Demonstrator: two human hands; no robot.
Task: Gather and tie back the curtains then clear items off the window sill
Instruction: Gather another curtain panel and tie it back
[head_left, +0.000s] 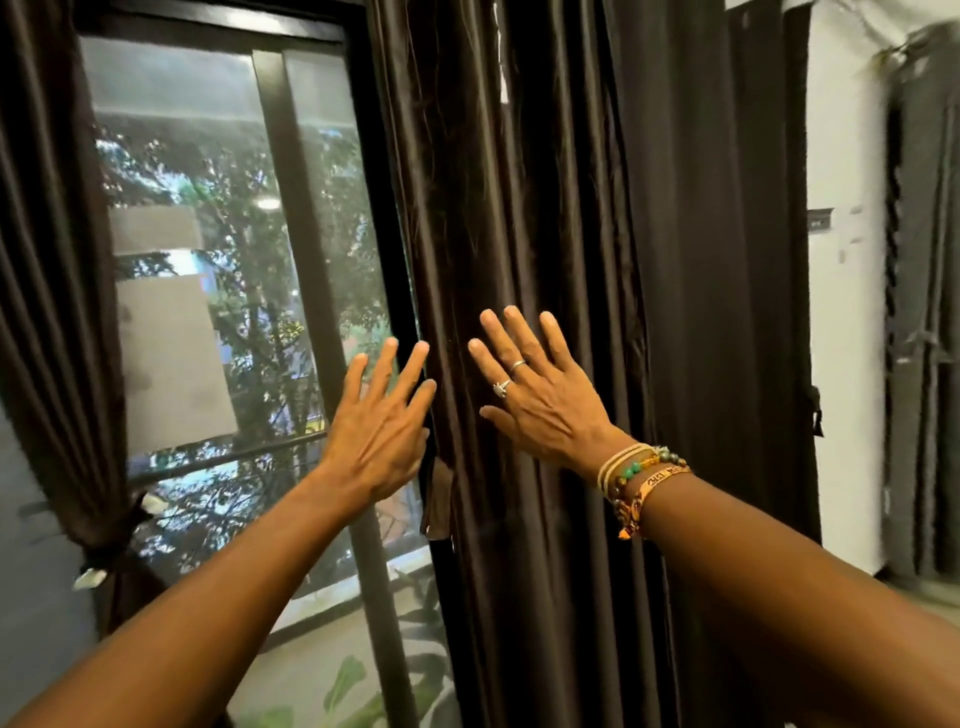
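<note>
Head view, angled at a window (218, 291) flanked by dark brown satin curtains. Left hand (376, 431) raised flat, fingers spread, back toward the camera, holding nothing; placed right at the inner edge of the right curtain (545, 208), in front of the black window frame (384, 218), thumb hidden near the fabric edge; contact with the cloth impossible to confirm. Right hand (540, 395) likewise splayed wide, empty, palm toward the folds of that same curtain, apparently laid against it or just off it. Two silver rings (511, 375) on the right hand's fingers; beaded and woven bracelets (641, 480) stacked at the right wrist. Both forearms bare, reaching up from the bottom corners.

Right curtain hanging loose and full-length, ungathered, covering the right part of the window. Left curtain (52, 312) already drawn aside at the far left and cinched low by a dark tie (111, 553) with pale ends. Trees and a pale building visible through the glass; green leaves (343, 686) low near the bottom. White wall (841, 338) to the right, with grey drapery (924, 312) at the far right edge, blurred. Window sill not clearly in view.
</note>
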